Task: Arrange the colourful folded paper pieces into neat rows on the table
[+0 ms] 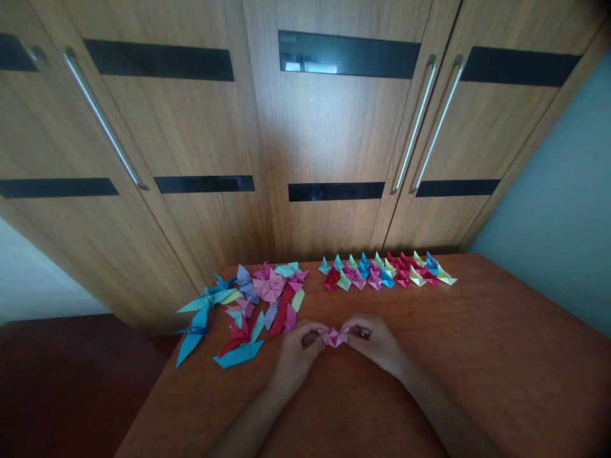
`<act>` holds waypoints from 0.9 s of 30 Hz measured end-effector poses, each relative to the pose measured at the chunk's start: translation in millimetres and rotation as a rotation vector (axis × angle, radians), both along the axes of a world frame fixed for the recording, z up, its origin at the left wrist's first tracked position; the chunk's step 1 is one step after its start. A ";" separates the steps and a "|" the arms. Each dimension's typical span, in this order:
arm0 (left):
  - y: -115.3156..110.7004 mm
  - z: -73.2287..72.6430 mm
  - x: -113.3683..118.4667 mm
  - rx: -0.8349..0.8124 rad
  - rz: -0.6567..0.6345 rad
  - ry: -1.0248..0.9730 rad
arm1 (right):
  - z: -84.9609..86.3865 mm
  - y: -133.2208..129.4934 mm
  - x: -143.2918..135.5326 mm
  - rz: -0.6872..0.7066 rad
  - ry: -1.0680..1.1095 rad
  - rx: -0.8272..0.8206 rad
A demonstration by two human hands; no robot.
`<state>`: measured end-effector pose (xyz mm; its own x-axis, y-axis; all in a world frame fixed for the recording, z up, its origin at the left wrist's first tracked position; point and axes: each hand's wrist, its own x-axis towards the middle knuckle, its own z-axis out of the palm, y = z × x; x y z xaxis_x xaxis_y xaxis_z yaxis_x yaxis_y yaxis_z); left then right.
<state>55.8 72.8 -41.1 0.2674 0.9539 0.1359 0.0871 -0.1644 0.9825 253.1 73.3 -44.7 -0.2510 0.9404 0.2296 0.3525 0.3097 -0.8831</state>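
Here, pink folded paper, small, creased, pointed, left grip and right grip pinching opposite sides.

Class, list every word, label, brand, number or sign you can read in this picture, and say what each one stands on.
There are none to read.
Pink folded paper between the left hand and right hand: no lettering visible.
Other folded papers on the table: none visible.
Cupboard: none legible; any faint mark on its upper black strip is too blurred to tell.
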 end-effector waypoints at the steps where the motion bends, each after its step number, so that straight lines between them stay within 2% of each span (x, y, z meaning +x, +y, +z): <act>1: 0.4 -0.1 -0.3 0.003 -0.003 -0.004 | 0.3 -0.1 -0.1 -0.002 0.000 0.006; 10: 0.8 5.0 -2.3 0.014 0.045 0.047 | 2.2 -0.5 -1.1 -0.028 -0.013 0.016; 17: 1.0 4.7 -1.9 -0.017 0.043 -0.023 | 1.6 -1.2 -2.6 -0.042 -0.062 0.008; 20: 0.4 2.5 -0.3 -0.091 0.030 -0.087 | 5.6 0.5 3.9 -0.059 -0.054 0.030; 23: -0.2 -0.6 1.2 -0.163 0.055 -0.126 | 12.4 6.3 27.4 -0.204 0.029 0.081; 27: -0.4 -3.9 2.0 -0.174 0.059 -0.091 | 19.1 15.1 90.8 -0.622 0.086 0.173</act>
<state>57.9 72.4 -45.0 0.2044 0.9788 -0.0113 0.0009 0.0114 0.9999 343.8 88.3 -25.6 0.3544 0.8519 0.3856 0.4419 0.2109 -0.8719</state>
